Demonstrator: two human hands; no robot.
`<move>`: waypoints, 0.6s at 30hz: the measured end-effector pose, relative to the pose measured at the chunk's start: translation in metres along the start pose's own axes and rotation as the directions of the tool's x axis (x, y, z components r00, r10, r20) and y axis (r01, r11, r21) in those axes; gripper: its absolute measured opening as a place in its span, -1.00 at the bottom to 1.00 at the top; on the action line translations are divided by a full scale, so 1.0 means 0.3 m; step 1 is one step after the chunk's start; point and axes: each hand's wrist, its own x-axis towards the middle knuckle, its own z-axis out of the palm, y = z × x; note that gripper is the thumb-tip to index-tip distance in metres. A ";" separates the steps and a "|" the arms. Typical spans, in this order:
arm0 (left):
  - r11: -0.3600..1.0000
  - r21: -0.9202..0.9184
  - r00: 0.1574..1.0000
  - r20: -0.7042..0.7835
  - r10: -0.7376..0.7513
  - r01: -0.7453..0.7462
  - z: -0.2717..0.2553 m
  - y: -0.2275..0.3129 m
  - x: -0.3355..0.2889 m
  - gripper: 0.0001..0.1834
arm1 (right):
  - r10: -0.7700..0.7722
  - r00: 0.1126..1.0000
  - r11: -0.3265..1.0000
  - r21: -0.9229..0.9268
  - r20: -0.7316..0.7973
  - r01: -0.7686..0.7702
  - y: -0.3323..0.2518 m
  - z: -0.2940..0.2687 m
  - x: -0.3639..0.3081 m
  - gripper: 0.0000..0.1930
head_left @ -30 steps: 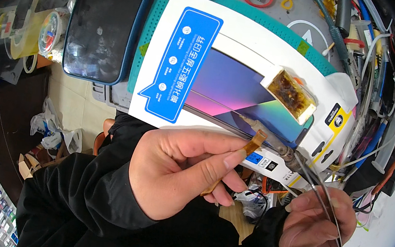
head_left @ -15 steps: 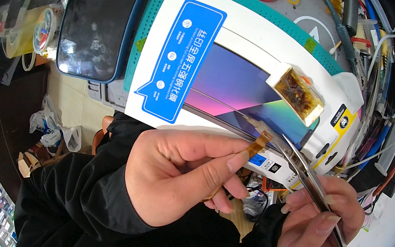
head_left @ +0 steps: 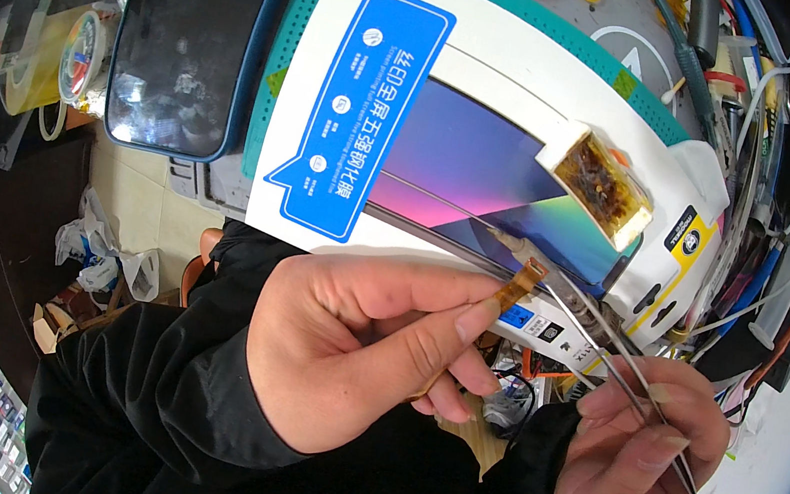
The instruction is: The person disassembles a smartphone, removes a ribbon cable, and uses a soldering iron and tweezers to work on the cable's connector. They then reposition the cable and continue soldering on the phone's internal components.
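Well, my left grip (head_left: pixel 370 350) pinches strip (head_left: pixel 519 285), right grip (head_left: pixel 650 445) pinches tweezers (head_left: pixel 621 378); tweezers slipping could crease strip.

You pinch a thin, shiny brown strip (head_left: pixel 520 285), tilted up, in your left hand (head_left: pixel 371 345); your right hand (head_left: pixel 645 444) holds slanting silver tweezers (head_left: pixel 628 362), tips near it.

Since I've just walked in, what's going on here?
A person's left grip pinches a narrow amber-brown strip between thumb and fingers. The right grip holds metal tweezers, arms parted, with their tips beside the strip's upper end; whether they touch it, I can't tell. Beyond the strip lies a flat white package with a blue label, and on it sits a small white-edged block with a brown top.
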 end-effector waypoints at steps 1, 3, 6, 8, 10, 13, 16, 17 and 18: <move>1.000 -0.002 1.000 -0.004 -0.004 0.004 0.000 0.000 0.000 -0.74 | -0.013 0.998 0.999 -0.029 0.056 0.014 -0.001 -0.008 0.010 -0.63; 0.998 0.066 1.000 -0.011 0.016 -0.015 0.004 -0.003 0.004 -0.73 | -0.034 0.993 0.997 -0.066 0.113 0.042 -0.001 -0.008 0.017 -0.64; 0.993 0.104 0.999 -0.011 0.053 -0.052 0.006 -0.002 0.004 -0.72 | -0.037 0.997 0.997 -0.062 0.073 0.042 0.001 -0.003 0.020 -0.64; 0.993 0.110 0.999 -0.015 0.046 -0.044 0.009 -0.005 0.004 -0.72 | -0.027 0.999 0.999 -0.044 0.021 0.028 -0.004 0.003 0.012 -0.63; 0.992 0.125 0.999 -0.042 0.019 -0.013 0.012 -0.009 0.000 -0.72 | 0.017 1.000 0.999 -0.051 -0.010 -0.018 -0.009 -0.006 0.008 -0.63; 0.989 0.139 0.999 -0.025 0.045 -0.041 0.013 -0.016 0.001 -0.72 | -0.026 0.999 0.996 -0.085 0.032 0.029 -0.004 -0.023 0.016 -0.63; 0.994 0.103 0.998 -0.039 0.046 -0.042 0.011 -0.017 0.002 -0.72 | 0.029 0.999 0.997 -0.073 0.039 -0.026 -0.012 -0.021 0.015 -0.66; 0.993 0.109 0.999 -0.034 0.041 -0.037 0.010 -0.015 0.001 -0.72 | 0.027 0.997 0.995 -0.094 0.069 -0.020 -0.015 -0.021 0.019 -0.67; 0.993 0.115 0.999 -0.030 0.036 -0.032 0.007 -0.012 0.001 -0.72 | 0.030 0.997 0.996 -0.089 0.075 -0.024 -0.018 -0.014 0.017 -0.68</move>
